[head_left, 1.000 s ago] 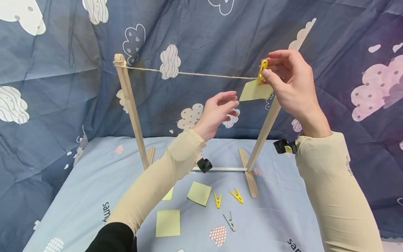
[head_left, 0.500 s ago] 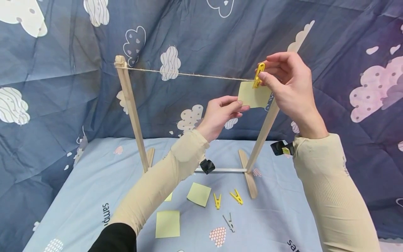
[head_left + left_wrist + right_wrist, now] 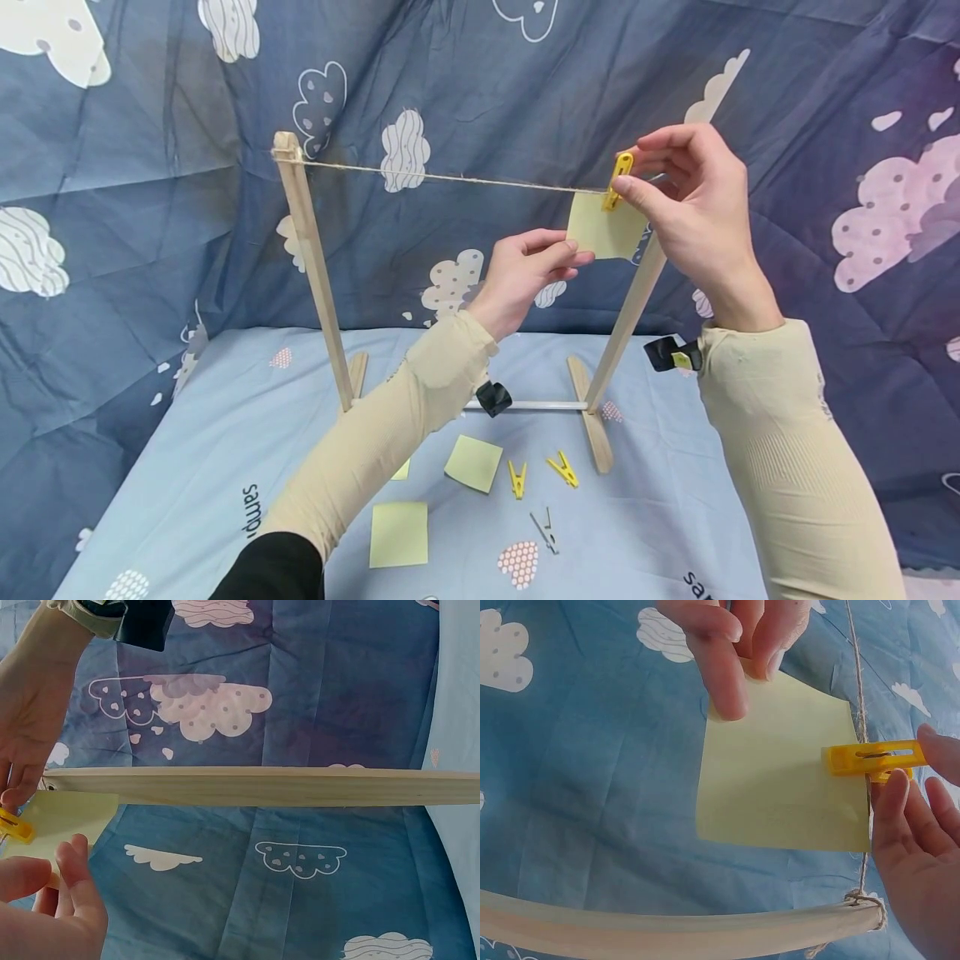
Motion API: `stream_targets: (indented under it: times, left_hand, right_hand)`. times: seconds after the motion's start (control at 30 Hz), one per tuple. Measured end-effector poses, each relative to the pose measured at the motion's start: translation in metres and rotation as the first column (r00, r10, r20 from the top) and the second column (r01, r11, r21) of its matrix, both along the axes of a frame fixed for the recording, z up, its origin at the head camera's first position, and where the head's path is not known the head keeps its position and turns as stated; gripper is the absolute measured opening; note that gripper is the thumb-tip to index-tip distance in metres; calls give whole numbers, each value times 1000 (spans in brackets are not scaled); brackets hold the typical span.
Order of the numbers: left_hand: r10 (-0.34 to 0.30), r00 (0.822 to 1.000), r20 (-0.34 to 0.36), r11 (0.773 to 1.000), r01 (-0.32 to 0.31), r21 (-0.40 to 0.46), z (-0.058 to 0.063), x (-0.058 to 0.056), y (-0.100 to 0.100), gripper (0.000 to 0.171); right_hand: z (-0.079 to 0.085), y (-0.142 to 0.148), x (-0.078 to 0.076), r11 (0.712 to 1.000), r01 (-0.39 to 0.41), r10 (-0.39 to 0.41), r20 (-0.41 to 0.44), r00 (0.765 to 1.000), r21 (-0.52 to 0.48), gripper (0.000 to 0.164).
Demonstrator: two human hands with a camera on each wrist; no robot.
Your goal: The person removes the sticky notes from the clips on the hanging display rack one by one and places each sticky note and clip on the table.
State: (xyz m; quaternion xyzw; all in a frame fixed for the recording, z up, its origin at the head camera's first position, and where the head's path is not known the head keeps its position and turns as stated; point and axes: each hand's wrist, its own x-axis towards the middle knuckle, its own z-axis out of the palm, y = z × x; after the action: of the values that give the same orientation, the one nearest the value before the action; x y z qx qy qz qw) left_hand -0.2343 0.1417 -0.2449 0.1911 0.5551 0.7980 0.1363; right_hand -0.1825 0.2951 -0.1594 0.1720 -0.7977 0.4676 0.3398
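A square yellow sticky note (image 3: 604, 229) hangs at the right part of a twine line (image 3: 465, 178). My right hand (image 3: 697, 200) pinches a yellow clothespin (image 3: 618, 182) between thumb and fingers. In the right wrist view the clothespin (image 3: 874, 758) sits across the twine (image 3: 859, 682), its nose over the note's edge. With thumb and fingertips, my left hand (image 3: 528, 271) pinches the lower left corner of the note. The left wrist view shows both hands at the note (image 3: 71, 817), with the clothespin (image 3: 15, 826) at the left edge.
Wooden posts, a left one (image 3: 318, 275) and a right one (image 3: 628, 321), carry the twine. A white rod (image 3: 543, 406) joins their feet. On the blue sheet lie sticky notes (image 3: 399, 535), yellow clothespins (image 3: 517, 479) and a grey clothespin (image 3: 545, 530).
My left hand has moved right and taken hold of the note's corner. The note has turned flatter toward the head camera, and the clothespin has shifted slightly left and down.
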Motion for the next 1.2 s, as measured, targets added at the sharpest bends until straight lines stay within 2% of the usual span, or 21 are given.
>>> stream_targets:
  times: [0.27,0.5,0.8,1.03,1.2]
  left_hand:
    - [1,1000,15,1000,-1,-2,0,2,-1,22]
    - [0,1000,26,1000,0,-4,-1,4,-2,21]
    - [-10,998,68,1000,9,9,-3,2,-5,19]
    - [-1,997,73,999,-1,35,-5,1,-8,19]
    - [1,998,71,1000,-3,19,-8,0,-11,20]
  right_hand:
    - [-1,-3,-3,999,-8,6,-50,999,-35,27]
    - [-1,-7,-5,996,15,-24,-104,994,-86,21]
    - [1,-12,-10,964,-126,84,-182,980,-232,20]
    - [2,-13,-13,980,-106,56,-281,958,-167,25]
    - [3,-15,-13,981,-97,42,-301,953,-170,26]
